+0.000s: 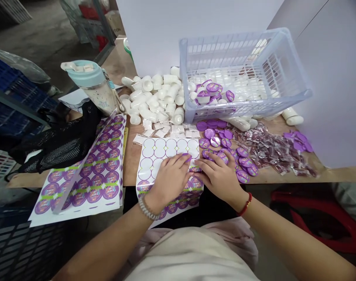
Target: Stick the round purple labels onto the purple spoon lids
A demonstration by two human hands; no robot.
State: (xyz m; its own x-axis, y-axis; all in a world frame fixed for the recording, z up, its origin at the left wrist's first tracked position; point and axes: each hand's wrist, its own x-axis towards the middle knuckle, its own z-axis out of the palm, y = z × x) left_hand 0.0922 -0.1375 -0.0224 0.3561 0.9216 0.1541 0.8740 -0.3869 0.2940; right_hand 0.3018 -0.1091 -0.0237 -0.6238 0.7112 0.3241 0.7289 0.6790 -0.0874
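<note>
A sticker sheet (160,150) lies at the table's front edge, its upper rows peeled to white circles, purple round stickers left on the lower rows. My left hand (169,177) rests on the sheet, fingers curled together, with a purple sticker at its fingertips. My right hand (217,175) lies beside it, fingertips pinching at the same spot on the sheet. Purple lids (225,150), some with stickers on, lie just right of my hands.
A clear plastic basket (286,99) holds white cups and stickered lids. Loose white cups (154,99) are piled behind the sheet. Full sticker sheets (93,171) lie left, by a black mesh bag (61,142) and a tumbler (93,84). Wrapped packets (271,150) lie right.
</note>
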